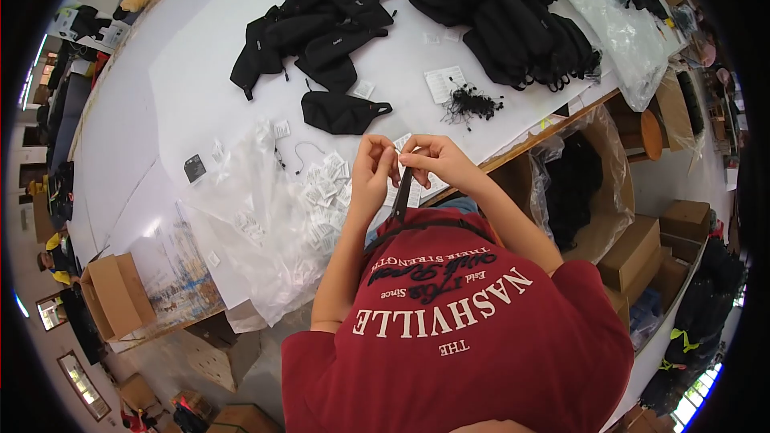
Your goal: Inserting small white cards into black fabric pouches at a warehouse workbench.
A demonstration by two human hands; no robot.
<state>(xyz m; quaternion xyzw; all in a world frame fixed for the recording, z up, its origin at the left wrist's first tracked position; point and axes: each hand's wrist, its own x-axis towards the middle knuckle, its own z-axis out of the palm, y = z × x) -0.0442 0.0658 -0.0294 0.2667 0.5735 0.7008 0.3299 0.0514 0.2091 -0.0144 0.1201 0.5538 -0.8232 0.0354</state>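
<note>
My left hand [375, 168] and my right hand [439, 160] meet fingertip to fingertip at the table's near edge, both pinched closed. From my right fingers hangs a narrow black strip [403, 195], reaching down to my waist. What the left fingertips pinch is too small to make out. A black fabric piece [341, 112] lies flat just beyond my hands. Left of my left wrist spreads a heap of small white tags [327, 192], partly on crumpled clear plastic [261, 192]. Past my right hand sits a tangle of black tag strings [472, 104].
Several black fabric pieces [321, 28] are piled across the white table [160, 56], with a bigger black stack [497, 0] at the far right. Clear plastic sheeting [618, 32] drapes over the right edge. Below stands a plastic-lined box [613, 216] and cardboard boxes [630, 256].
</note>
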